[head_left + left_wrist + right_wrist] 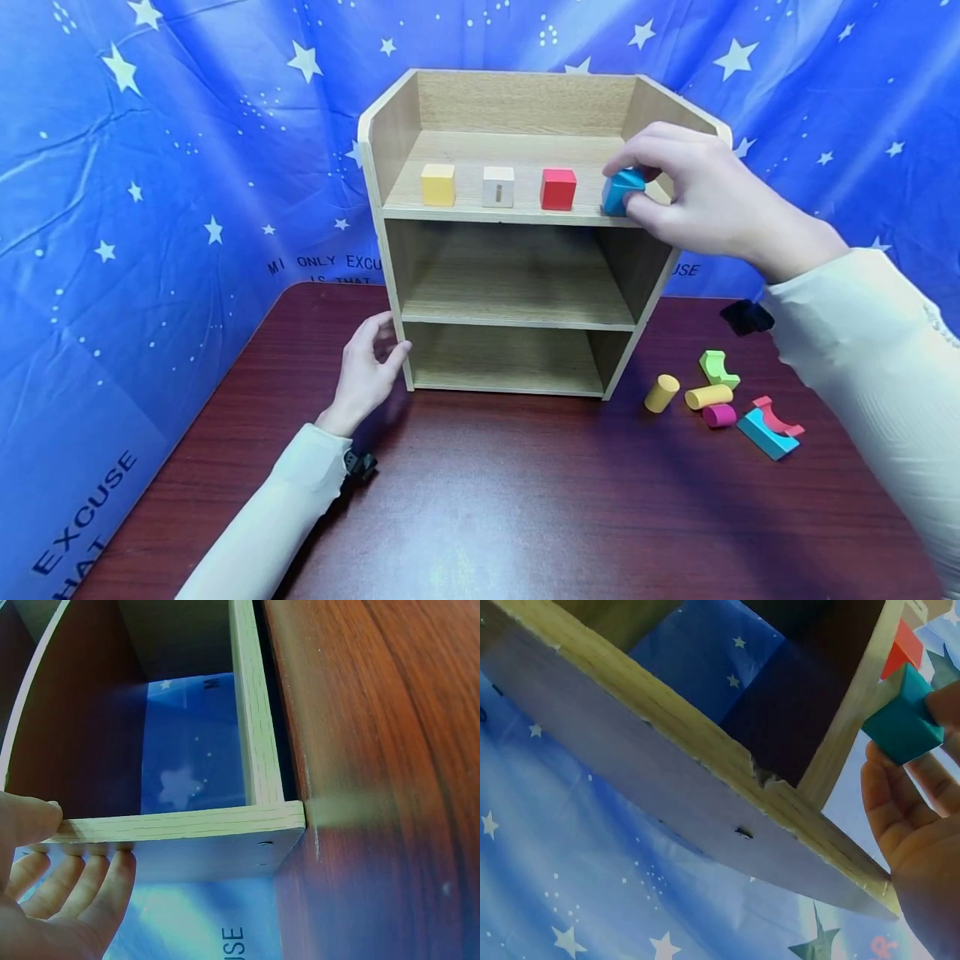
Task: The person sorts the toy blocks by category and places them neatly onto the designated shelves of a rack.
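A small wooden shelf (517, 312) with three levels stands on the table. On its top level, a yellow cube (438, 185), a white cube (498, 187) with a dark mark and a red cube (558, 190) sit in a row near the front edge. My right hand (697, 187) pinches a blue block (621, 192) between thumb and fingers, at the right end of that row; the block is slightly tilted. Low on the shelf's left side, my left hand (367, 367) holds the panel's front edge, thumb at the front and fingertips (112, 874) against the outer face.
Right of the shelf lie loose blocks: a yellow cylinder (662, 393) standing, another yellow cylinder (708, 397), a magenta cylinder (719, 416), a green arch (718, 369), a red arch (777, 417) and a blue block (768, 434). A blue starry cloth (187, 167) hangs behind the table (525, 492).
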The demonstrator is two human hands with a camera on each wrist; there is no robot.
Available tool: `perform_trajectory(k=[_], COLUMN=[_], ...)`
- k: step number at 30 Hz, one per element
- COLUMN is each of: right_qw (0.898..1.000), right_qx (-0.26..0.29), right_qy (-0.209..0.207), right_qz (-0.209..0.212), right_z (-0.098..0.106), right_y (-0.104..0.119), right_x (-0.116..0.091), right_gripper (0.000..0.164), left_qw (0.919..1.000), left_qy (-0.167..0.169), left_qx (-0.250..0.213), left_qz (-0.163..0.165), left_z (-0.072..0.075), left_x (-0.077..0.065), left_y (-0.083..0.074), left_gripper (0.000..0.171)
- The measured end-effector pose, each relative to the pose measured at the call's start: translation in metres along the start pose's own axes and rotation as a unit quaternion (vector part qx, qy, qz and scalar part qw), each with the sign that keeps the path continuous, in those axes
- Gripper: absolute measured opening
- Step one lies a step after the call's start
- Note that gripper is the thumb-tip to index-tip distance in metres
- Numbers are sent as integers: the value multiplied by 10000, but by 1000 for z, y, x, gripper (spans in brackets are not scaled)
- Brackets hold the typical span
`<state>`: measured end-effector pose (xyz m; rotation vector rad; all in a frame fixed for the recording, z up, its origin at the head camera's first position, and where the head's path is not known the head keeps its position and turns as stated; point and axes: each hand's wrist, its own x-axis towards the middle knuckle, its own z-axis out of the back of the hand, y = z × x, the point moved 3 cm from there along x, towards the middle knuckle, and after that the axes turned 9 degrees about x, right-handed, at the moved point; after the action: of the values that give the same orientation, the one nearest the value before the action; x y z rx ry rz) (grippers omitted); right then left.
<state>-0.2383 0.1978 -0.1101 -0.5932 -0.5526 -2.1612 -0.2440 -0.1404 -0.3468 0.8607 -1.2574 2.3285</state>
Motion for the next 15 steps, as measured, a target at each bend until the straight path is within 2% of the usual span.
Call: perform_trajectory(k=[7,14,15], right_qw=[9985,9978,9978], right_qx=[-288,-350,-357], right_qy=[246,273,283], right_qz=[-389,-487,-487], right_z=[-7,-10,-10], right_y=[-4,-7,-8], right_x=[6,9,10], right_gripper=[29,29,29], left_qw=[10000,10000,10000], left_qy=[17,30,23], left_qx=[-6,-4,-2], left_qz=[18,39,44], left_z=[-1,-1,-3], left_x=[0,0,0], left_y=[-1,0,4], left_gripper=[40,40,41])
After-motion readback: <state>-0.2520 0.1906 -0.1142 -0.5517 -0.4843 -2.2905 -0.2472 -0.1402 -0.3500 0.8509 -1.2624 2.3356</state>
